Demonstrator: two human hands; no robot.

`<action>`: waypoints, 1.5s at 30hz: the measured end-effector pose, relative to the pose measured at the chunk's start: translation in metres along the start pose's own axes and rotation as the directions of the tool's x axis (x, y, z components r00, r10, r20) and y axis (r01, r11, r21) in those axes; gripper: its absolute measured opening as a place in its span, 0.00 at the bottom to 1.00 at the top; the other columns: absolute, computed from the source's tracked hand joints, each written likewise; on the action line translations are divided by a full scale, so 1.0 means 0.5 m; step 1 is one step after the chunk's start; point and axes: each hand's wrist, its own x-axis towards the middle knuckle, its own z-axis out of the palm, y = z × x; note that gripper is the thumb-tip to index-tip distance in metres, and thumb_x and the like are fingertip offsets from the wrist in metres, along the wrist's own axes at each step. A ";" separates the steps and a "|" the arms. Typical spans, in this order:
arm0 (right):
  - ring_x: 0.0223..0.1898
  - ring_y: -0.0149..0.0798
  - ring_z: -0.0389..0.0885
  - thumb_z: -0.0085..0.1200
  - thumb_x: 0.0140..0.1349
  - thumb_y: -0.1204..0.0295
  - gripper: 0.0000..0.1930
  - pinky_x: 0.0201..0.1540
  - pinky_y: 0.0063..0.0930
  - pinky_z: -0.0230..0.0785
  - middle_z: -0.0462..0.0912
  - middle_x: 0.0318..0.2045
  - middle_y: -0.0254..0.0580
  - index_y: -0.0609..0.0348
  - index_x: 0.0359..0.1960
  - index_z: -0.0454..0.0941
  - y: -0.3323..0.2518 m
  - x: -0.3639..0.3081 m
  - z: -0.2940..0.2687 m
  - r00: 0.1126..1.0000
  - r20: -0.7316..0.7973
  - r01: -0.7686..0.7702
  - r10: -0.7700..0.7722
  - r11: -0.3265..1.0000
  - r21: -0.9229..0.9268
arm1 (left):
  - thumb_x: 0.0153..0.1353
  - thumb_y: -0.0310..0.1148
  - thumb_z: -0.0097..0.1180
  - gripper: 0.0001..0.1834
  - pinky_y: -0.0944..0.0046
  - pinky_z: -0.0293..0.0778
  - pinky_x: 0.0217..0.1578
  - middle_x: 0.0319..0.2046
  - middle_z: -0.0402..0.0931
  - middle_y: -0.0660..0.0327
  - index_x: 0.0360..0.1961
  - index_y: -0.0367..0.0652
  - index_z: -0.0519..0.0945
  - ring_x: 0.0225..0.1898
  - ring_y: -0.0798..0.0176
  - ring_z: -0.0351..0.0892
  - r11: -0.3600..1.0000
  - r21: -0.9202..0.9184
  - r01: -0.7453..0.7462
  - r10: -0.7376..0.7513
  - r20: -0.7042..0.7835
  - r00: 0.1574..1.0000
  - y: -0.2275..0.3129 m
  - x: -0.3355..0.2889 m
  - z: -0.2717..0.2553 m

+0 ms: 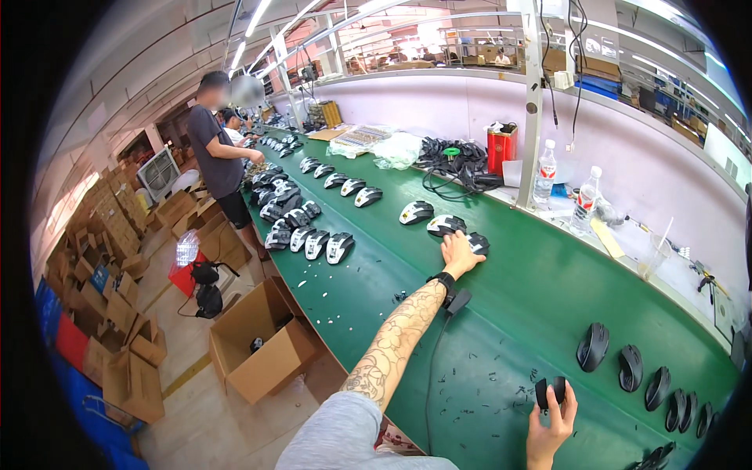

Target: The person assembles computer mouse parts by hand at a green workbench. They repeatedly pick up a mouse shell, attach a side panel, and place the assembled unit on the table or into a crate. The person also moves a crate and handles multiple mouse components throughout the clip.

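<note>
My left hand (460, 254) reaches far across the green bench, its fingers over a black computer mouse with a pale underside (479, 244). Beside it lies another mouse showing its pale base (445, 226), and a similar upturned mouse (416, 211) sits a little farther left. Low at the right, my right hand (552, 429) grips a dark computer mouse (551, 392) between thumb and fingers just over the bench. Black mice (593, 347) stand in a row to the right of that hand.
Small black scraps (478, 390) and a thin cable (429, 384) lie on the green bench (415, 345). Several mice (316, 244) line its left part. A cardboard box (266, 337) stands below its edge. Bottles (586, 200) stand on the back ledge; a co-worker (217, 149) stands at the far left.
</note>
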 end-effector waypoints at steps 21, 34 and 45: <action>0.47 0.48 0.76 0.65 0.42 0.77 0.33 0.48 0.35 0.72 0.68 0.54 0.54 0.63 0.56 0.71 -0.012 0.019 -0.007 0.985 0.069 -0.167 0.161 0.982 0.092 | 0.62 0.38 0.55 0.17 0.57 0.76 0.45 0.42 0.77 0.61 0.50 0.43 0.73 0.44 0.62 0.79 -0.228 -0.509 0.830 0.278 0.783 0.556 0.123 -0.465 -0.142; 0.42 0.44 0.80 0.72 0.39 0.71 0.31 0.45 0.31 0.74 0.80 0.42 0.50 0.66 0.49 0.77 -0.022 0.018 0.014 0.992 0.026 -0.130 0.127 0.980 0.150 | 0.71 0.43 0.37 0.20 0.59 0.71 0.53 0.53 0.68 0.57 0.59 0.45 0.60 0.53 0.63 0.72 -0.043 -0.623 0.781 0.339 0.727 0.598 0.157 -0.546 -0.162; 0.47 0.45 0.78 0.72 0.39 0.73 0.32 0.51 0.33 0.70 0.77 0.47 0.49 0.63 0.51 0.76 -0.010 0.026 0.008 0.966 0.147 -0.233 0.213 0.963 0.136 | 0.64 0.31 0.53 0.25 0.65 0.68 0.52 0.48 0.66 0.59 0.57 0.42 0.56 0.50 0.69 0.67 0.079 -0.728 0.682 0.416 0.645 0.641 0.167 -0.597 -0.139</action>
